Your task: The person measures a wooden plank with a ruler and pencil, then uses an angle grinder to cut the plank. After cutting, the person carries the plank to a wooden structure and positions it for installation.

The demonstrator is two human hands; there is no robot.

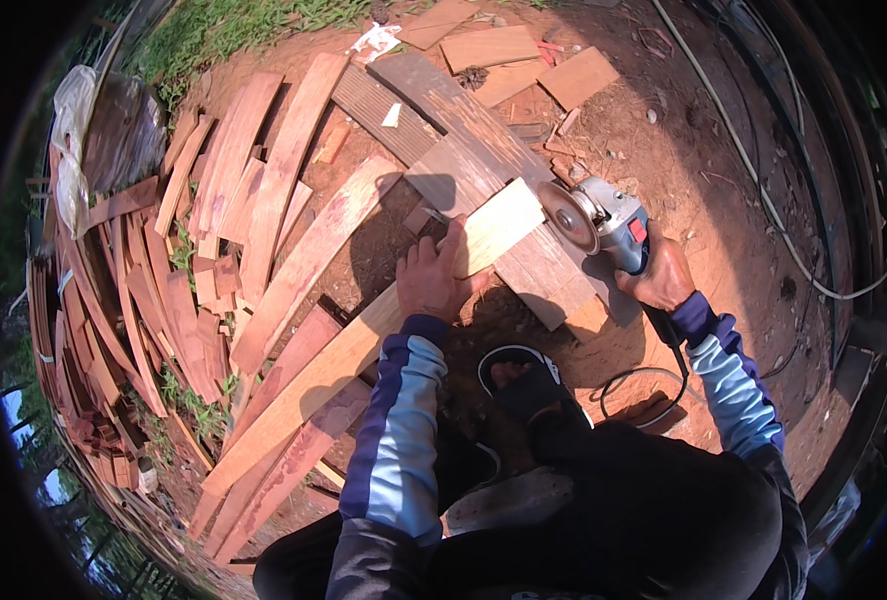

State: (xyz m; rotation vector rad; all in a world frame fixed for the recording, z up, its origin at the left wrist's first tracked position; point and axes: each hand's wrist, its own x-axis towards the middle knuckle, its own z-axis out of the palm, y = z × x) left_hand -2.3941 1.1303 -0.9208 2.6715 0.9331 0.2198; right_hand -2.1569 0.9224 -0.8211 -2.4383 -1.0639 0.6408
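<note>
My right hand (661,277) is wrapped round the body of an angle grinder (618,222), which is grey and blue with a red switch. Its round brown disc (568,216) stands at the right end of a pale wooden plank (363,332); whether disc and wood touch, I cannot tell. With fingers spread, my left hand (433,277) presses on this plank and grips its edge near that end. Beneath the plank lie weathered wide boards (540,272) on the ground. From the grinder a black cord (675,350) runs down beside my foot.
Long reddish planks (308,270) and a big heap of offcuts (128,300) fill the left side. Short board pieces (578,78) lie at the top. A pale hose (753,175) curves along the right. My sandalled foot (523,375) is close below the boards.
</note>
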